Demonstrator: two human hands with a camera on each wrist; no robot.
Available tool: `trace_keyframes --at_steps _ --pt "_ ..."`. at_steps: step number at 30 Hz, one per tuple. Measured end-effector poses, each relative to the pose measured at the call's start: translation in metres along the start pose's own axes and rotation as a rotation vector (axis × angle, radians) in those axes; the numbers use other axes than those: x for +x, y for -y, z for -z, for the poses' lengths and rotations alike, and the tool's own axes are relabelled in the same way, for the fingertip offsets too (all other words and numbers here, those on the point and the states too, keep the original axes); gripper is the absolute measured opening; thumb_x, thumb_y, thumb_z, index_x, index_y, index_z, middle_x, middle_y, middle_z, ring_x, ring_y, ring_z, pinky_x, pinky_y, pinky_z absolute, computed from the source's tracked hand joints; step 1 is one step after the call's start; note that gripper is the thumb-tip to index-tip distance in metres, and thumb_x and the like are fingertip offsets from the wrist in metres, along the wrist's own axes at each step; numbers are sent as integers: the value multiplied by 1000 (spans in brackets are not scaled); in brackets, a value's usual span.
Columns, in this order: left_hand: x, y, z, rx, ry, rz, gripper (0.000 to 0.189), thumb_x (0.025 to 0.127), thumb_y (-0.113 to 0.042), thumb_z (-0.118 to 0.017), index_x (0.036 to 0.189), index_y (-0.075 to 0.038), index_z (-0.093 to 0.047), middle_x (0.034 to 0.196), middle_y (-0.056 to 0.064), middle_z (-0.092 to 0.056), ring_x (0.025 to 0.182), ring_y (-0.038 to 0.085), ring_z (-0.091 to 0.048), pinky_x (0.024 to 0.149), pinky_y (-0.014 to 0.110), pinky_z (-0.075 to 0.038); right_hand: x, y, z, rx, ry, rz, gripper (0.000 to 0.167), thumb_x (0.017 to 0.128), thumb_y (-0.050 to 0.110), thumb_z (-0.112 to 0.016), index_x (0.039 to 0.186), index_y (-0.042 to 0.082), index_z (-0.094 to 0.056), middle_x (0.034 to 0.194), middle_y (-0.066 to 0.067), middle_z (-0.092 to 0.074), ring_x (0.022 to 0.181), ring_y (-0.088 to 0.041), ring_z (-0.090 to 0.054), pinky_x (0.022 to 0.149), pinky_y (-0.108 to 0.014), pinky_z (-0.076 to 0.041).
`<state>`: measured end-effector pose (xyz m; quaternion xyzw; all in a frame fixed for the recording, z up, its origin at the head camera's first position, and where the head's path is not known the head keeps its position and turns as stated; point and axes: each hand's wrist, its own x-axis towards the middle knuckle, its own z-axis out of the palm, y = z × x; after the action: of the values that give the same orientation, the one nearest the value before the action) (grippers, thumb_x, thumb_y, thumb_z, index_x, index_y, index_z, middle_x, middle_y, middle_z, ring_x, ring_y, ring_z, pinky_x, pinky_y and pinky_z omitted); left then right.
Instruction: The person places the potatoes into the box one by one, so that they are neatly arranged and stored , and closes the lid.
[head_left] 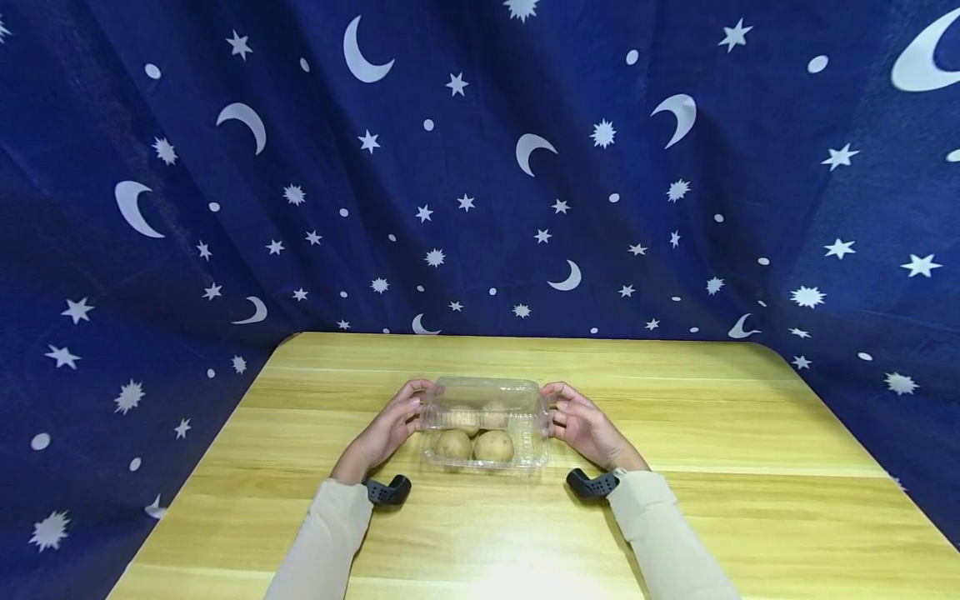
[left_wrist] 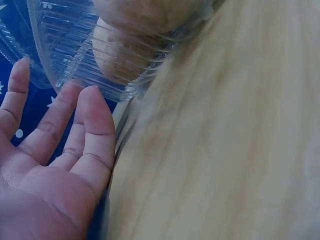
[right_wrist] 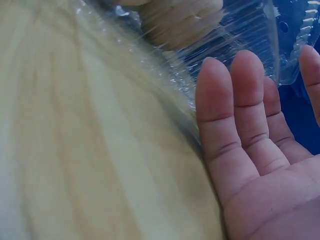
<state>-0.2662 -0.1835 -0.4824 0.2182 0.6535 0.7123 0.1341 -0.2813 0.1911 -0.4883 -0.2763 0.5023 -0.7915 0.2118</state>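
Note:
A clear plastic clamshell box [head_left: 531, 446] stands on the table with several potatoes [head_left: 493, 447] inside, grouped towards its left part. Its see-through lid [head_left: 487, 390] is raised at the back, leaving the front potatoes uncovered. At the box's left end is my left hand [head_left: 392, 425], palm turned inward and fingertips at the ribbed wall; in the left wrist view its fingers [left_wrist: 97, 117] are slightly bent. My right hand [head_left: 588, 427] mirrors it at the right end, where the right wrist view has loosely extended fingers [right_wrist: 215, 95] beside the wall.
The light wooden table [head_left: 750, 467] reaches back to a dark blue curtain [head_left: 480, 167] with white moons and stars, which also hangs along both sides. A black strap mount [head_left: 388, 490] sits on the left wrist and another mount [head_left: 592, 483] on the right.

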Motion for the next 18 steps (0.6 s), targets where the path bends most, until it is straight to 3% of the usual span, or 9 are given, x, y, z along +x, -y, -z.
trace_keyframes --at_steps 6,9,13,16,18 --pt "-1 1 1 -8 15 -21 38 112 -19 -39 145 -1 -40 165 39 -24 131 15 -51 97 23 -51 1 -2 -3 -97 -59 4 19 113 11 -51 130 18 -55 122 2 -53 97 -7 -58 87 -25 -58" --pt "1 3 1 -11 30 -40 35 110 -15 -42 144 -5 -42 163 40 -24 132 19 -50 97 24 -51 0 -1 -4 -145 -92 -11 23 109 12 -62 130 18 -54 128 -1 -50 100 -8 -56 87 -24 -57" --pt "1 3 0 13 43 -33 34 108 -15 -49 141 -11 -44 165 39 -23 144 35 -40 105 25 -46 -1 0 -5 -182 -96 -17 34 104 14 -72 131 15 -52 135 -8 -47 101 -10 -59 86 -26 -58" --pt "0 1 -1 36 49 -15 40 106 -15 -56 142 -6 -42 166 39 -22 149 44 -31 108 27 -42 -2 0 -5 -196 -79 -12 40 102 14 -75 133 11 -50 137 -10 -47 99 -11 -64 88 -28 -60" --pt "-1 -3 -2 56 48 -4 47 104 -14 -61 143 0 -39 165 38 -25 147 43 -33 108 28 -43 -3 1 -6 -212 -73 -18 43 101 12 -75 135 10 -49 138 -10 -47 99 -12 -65 90 -28 -60"
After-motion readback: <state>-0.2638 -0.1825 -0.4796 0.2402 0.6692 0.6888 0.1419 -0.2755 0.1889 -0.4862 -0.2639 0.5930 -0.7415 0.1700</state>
